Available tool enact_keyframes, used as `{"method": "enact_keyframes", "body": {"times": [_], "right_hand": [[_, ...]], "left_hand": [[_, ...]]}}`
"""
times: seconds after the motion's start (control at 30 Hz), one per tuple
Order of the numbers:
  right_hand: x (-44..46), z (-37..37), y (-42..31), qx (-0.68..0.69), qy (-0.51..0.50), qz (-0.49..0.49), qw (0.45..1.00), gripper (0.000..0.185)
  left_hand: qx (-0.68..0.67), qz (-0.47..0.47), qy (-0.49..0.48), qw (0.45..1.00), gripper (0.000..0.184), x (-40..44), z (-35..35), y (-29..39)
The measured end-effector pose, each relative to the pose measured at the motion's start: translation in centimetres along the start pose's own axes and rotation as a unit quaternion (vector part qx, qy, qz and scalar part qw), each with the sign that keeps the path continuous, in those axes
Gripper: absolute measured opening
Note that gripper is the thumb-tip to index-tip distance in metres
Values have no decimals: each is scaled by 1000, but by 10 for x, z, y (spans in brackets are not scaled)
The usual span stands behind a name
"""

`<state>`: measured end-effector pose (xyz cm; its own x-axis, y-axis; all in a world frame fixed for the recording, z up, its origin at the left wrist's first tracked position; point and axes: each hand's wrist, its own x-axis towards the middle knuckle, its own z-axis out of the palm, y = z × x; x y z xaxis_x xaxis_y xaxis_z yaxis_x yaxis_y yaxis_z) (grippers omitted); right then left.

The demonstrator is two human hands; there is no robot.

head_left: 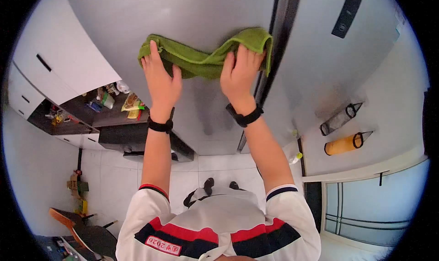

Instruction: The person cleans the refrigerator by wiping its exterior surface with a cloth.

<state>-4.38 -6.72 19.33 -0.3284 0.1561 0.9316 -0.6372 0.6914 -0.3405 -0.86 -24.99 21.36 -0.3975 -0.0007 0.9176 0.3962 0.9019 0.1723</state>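
Observation:
A green towel (pixel 196 62) is stretched sideways against the grey door of the fridge (pixel 215 105), sagging in the middle. My left hand (pixel 161 80) grips its left end, with the index finger lying over the cloth and the thumb to the right. At the towel's right end, close to the dark vertical gap between the doors, my right hand (pixel 240 75) holds the bunched cloth. Folds hide some fingertips of both hands. Each wrist wears a black band.
White cabinets (pixel 64 64) with open shelves stand on the left, holding packets. A black drawer unit (pixel 137 142) sits below them. A chair (pixel 89 231) is at lower left. Grey and orange cylindrical holders (pixel 344 144) hang on the right wall, above a glazed door (pixel 366 210).

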Motion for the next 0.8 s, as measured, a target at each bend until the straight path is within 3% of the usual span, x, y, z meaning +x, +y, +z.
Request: {"method": "enact_keyframes", "body": {"times": [0.2, 0.57, 0.67, 0.7, 0.8], "right_hand": [[40, 17, -33, 24, 53, -27, 998, 47], [103, 66, -100, 46, 114, -78, 989, 48], [113, 81, -133, 34, 104, -129, 986, 51], [115, 80, -144, -11, 7, -118, 993, 57], [107, 104, -178, 65, -48, -147, 986, 54]], "left_hand": [[3, 2, 32, 999, 77, 6, -21, -35], [-149, -48, 2, 988, 69, 7, -63, -83], [-167, -57, -26, 984, 68, 0, -72, -94], [-170, -56, -31, 983, 69, -1, -73, -97], [-188, -75, -42, 978, 68, -9, -78, -104]]}}
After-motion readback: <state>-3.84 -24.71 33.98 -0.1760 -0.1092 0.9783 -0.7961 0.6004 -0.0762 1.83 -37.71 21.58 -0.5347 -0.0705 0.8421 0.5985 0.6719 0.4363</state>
